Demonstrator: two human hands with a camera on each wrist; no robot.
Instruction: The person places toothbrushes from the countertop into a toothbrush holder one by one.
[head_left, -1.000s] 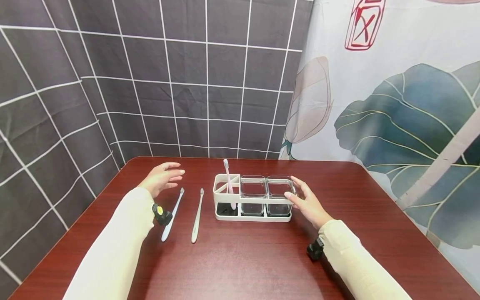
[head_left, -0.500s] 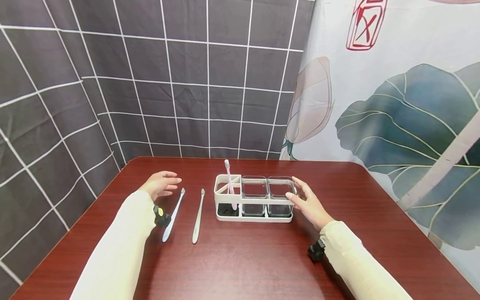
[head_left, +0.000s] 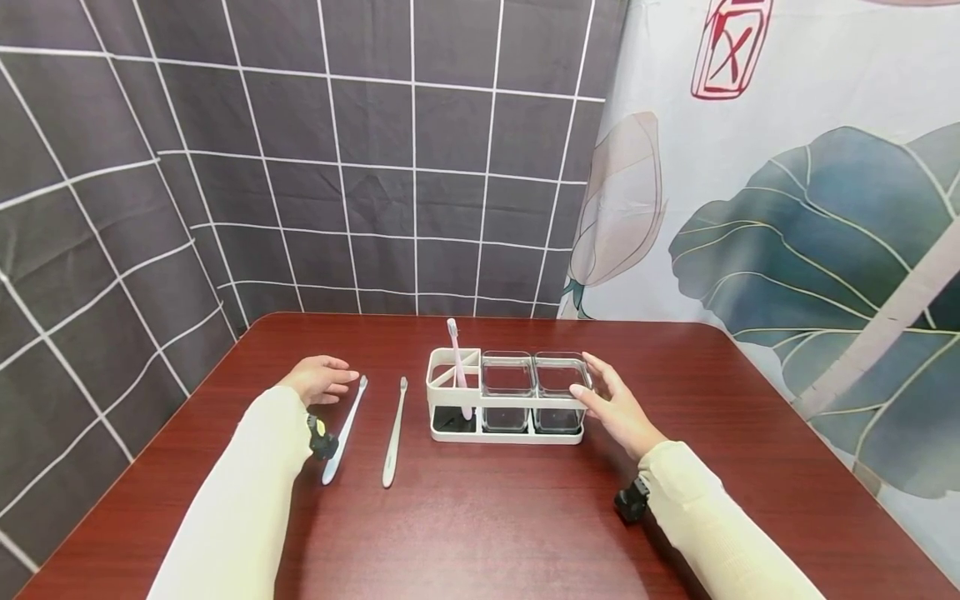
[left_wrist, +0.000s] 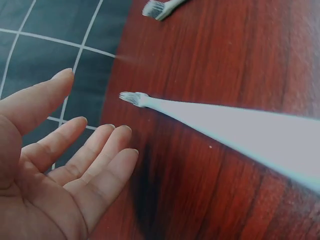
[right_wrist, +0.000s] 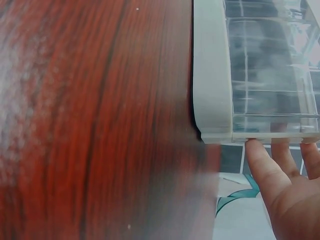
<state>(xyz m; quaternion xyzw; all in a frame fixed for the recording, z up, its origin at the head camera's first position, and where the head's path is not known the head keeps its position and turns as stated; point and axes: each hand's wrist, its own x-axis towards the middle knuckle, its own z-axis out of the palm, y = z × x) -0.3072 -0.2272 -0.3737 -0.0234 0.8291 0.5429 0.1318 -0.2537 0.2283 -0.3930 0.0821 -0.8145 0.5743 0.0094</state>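
My left hand (head_left: 318, 380) hovers with loosely extended fingers by the bristle end of a pale blue toothbrush (head_left: 347, 432) lying on the table. In the left wrist view, a gap separates those fingers from the toothbrush, and nothing is in the hand. A pale green toothbrush (head_left: 393, 437) lies to its right. Farther right stands a white toothbrush holder (head_left: 525, 402), with a pink toothbrush (head_left: 458, 357) upright in its left section and two clear cups (head_left: 507, 377) beside it. Fingertips of my right hand (head_left: 613, 408) touch the holder's right end; the right wrist view shows them fairly straight.
Everything rests on a reddish-brown wooden table (head_left: 480, 517). Behind it hang a grey cloth with a white grid (head_left: 375, 200) and a white cloth with a leaf print (head_left: 810, 242). A small black camera (head_left: 632, 500) is strapped at the right wrist.
My left hand has come down and slightly left, from above the pale blue toothbrush to beside its bristle end. The right hand stays at the holder. The toothbrushes have not moved.
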